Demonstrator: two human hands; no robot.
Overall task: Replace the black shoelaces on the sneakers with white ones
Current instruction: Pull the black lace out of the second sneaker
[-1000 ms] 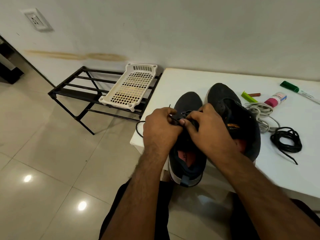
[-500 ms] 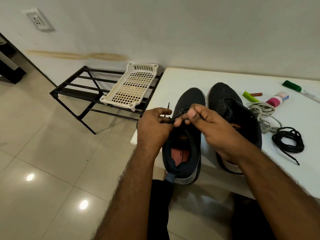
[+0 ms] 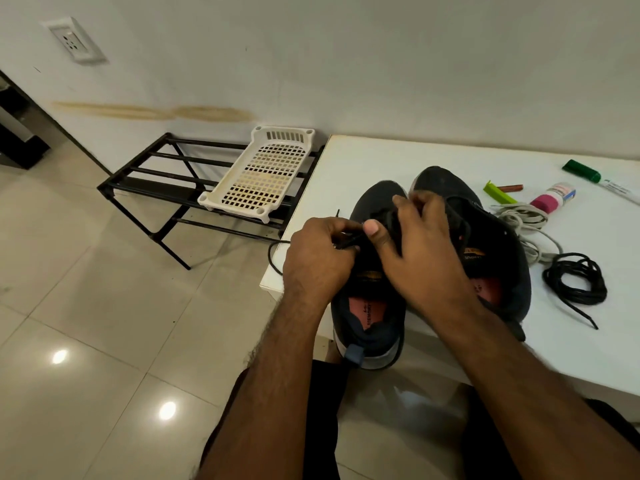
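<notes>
Two dark sneakers stand side by side on the white table (image 3: 363, 161), heels toward me. My left hand (image 3: 318, 258) pinches the black lace (image 3: 273, 258) of the left sneaker (image 3: 370, 306), and the lace loops down over the table's left edge. My right hand (image 3: 422, 258) grips the lacing area of the same shoe, its thumb by the left hand's fingers. The right sneaker (image 3: 491, 244) is partly hidden behind my right hand. A loose black lace (image 3: 575, 278) lies coiled on the table to the right. White laces (image 3: 526, 223) lie in a pile behind it.
A green marker (image 3: 585, 169), a pink-capped tube (image 3: 550, 199), a green clip (image 3: 498, 192) and a brown stick (image 3: 510, 187) lie at the table's back right. A black metal rack (image 3: 156, 181) with a white plastic basket (image 3: 263, 174) stands on the tiled floor to the left.
My right hand has shifted forward over the left sneaker's lacing, its thumb now pressing by my left fingers. The left hand keeps its pinch on the black lace. The left sneaker moved slightly.
</notes>
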